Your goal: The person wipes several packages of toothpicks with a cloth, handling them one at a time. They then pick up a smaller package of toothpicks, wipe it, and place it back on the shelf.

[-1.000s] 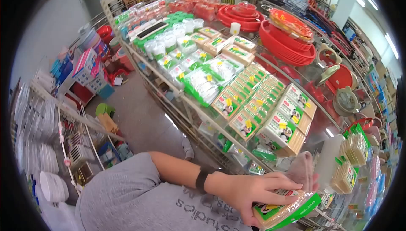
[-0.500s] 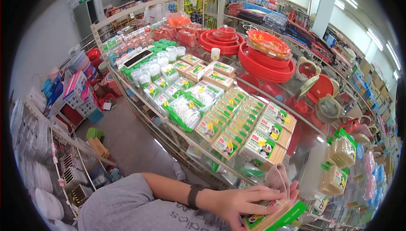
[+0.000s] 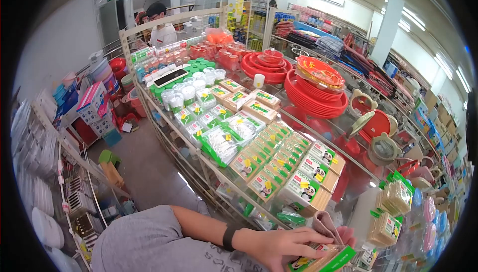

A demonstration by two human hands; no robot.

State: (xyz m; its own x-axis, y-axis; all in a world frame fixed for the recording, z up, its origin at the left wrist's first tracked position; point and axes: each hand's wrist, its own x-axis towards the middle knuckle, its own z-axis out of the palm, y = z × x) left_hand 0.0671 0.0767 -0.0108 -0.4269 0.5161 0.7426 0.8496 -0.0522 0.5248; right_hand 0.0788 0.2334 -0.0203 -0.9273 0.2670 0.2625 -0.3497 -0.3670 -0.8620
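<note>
My left hand (image 3: 279,247), with a black band on the wrist, lies across a pack of toothpicks (image 3: 326,259) with a green header, its fingers wrapped over the top. Beyond the pack, my right hand (image 3: 345,235) shows only in part, with its fingers against a folded pink cloth (image 3: 326,226). The rest of that hand is hidden by the pack and the cloth. Just past both hands, boxed toothpick packs (image 3: 303,185) with panda labels stand in rows on the glass shelf (image 3: 348,192).
Bagged cotton swabs (image 3: 219,142), tubs with green lids (image 3: 199,65), a phone (image 3: 171,77) and stacked red trays (image 3: 316,95) share the shelf. More toothpick packs (image 3: 386,227) are at the right. A person (image 3: 162,28) stands behind the rack. Green stool (image 3: 109,156) on the floor.
The view has shifted slightly. The pink cloth sits lower beside the pack, and my left fingers have moved a little over it. The person at the back shows more fully.
</note>
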